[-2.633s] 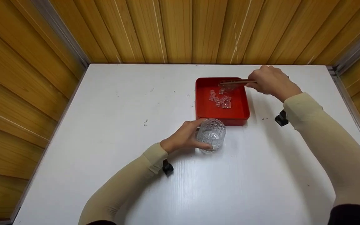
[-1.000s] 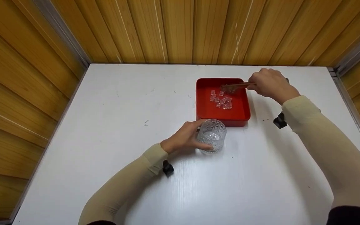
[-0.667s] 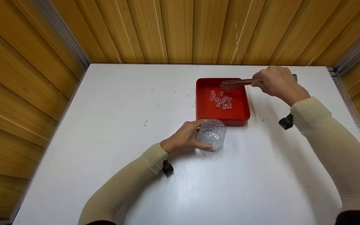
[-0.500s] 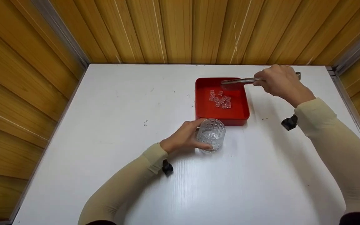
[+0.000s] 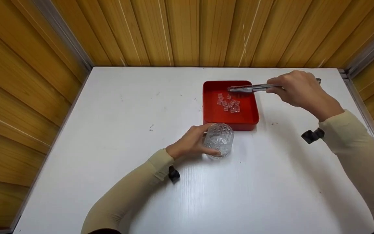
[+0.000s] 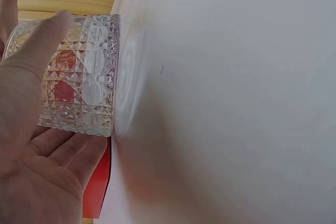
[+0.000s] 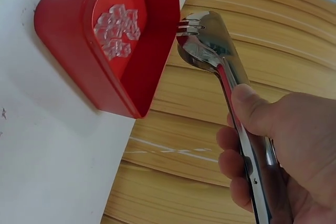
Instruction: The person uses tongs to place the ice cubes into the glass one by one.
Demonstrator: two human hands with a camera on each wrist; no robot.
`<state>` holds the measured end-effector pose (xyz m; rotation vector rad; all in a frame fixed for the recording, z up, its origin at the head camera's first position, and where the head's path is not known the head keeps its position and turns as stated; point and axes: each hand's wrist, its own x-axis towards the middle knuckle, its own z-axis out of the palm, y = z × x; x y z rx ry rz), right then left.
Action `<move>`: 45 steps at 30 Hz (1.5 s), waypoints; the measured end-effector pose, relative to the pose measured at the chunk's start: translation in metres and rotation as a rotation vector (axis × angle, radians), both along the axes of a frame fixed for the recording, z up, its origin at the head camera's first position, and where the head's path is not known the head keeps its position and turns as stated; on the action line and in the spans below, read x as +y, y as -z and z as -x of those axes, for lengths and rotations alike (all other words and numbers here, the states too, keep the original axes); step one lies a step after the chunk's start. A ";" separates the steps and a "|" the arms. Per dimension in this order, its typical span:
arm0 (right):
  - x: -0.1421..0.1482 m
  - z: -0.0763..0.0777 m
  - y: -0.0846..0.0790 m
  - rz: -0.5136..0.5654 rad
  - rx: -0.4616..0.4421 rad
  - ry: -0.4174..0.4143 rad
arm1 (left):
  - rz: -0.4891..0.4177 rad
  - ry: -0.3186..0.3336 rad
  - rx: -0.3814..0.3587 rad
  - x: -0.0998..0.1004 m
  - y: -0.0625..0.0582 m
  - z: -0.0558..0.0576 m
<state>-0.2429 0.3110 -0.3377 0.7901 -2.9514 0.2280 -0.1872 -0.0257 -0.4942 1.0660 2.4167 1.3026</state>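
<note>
The left hand [image 5: 192, 143] is wrapping its thumb and fingers around a clear patterned glass [image 5: 220, 141], which is standing upright on the white table [image 5: 135, 136] just below the center of the frame. The right hand [image 5: 300, 89], at upper right, is grasping metal tongs [image 5: 258, 87] between thumb and curled fingers; the tongs are pointing left, their tips hanging over the upper part of a red tray [image 5: 214, 118]. Inside that tray, right of the frame's upper center, small clear cubes [image 5: 232, 104] are lying clustered, and the glass is sitting just below its near edge.
</note>
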 end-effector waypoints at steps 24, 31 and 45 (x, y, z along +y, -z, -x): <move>-0.016 -0.065 -0.005 0.038 0.130 -0.258 | -0.009 0.008 -0.006 -0.002 0.001 -0.001; -0.018 -0.070 0.002 0.076 0.146 -0.316 | -0.001 0.008 -0.003 -0.001 0.000 -0.001; -0.022 -0.072 0.006 0.083 0.120 -0.323 | -0.022 0.017 -0.007 -0.001 0.001 0.000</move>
